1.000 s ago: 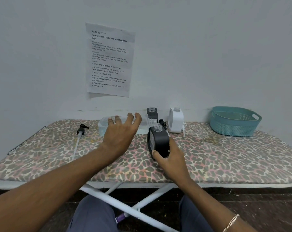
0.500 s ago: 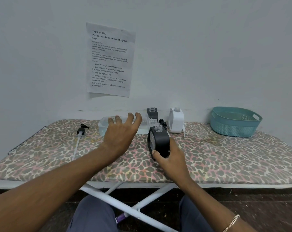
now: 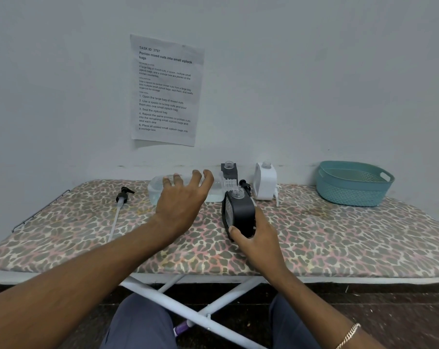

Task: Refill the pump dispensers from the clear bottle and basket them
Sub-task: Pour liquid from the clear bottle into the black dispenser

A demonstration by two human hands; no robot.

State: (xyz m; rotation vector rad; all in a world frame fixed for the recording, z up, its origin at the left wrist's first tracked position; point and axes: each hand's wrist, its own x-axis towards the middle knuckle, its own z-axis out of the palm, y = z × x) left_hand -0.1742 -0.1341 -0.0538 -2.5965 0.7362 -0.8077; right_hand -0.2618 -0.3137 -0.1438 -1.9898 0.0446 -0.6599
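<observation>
My right hand (image 3: pixel 260 241) grips a black dispenser bottle (image 3: pixel 238 212) with no pump in its open neck, standing on the leopard-print board (image 3: pixel 339 238). My left hand (image 3: pixel 181 200) hovers with spread fingers just in front of the clear bottle (image 3: pixel 155 191), which lies on its side at the back. Whether the fingertips touch it I cannot tell. A second black dispenser (image 3: pixel 229 171) and a white dispenser (image 3: pixel 265 181) stand open-necked by the wall. A black pump head with its long tube (image 3: pixel 120 205) lies at the left. The teal basket (image 3: pixel 351 183) sits at the back right.
Another black pump head (image 3: pixel 244 185) lies between the dispensers, and a white pump (image 3: pixel 277 195) leans beside the white one. A wire rest (image 3: pixel 37 212) edges the board's left end. A printed sheet (image 3: pixel 166 90) hangs on the wall.
</observation>
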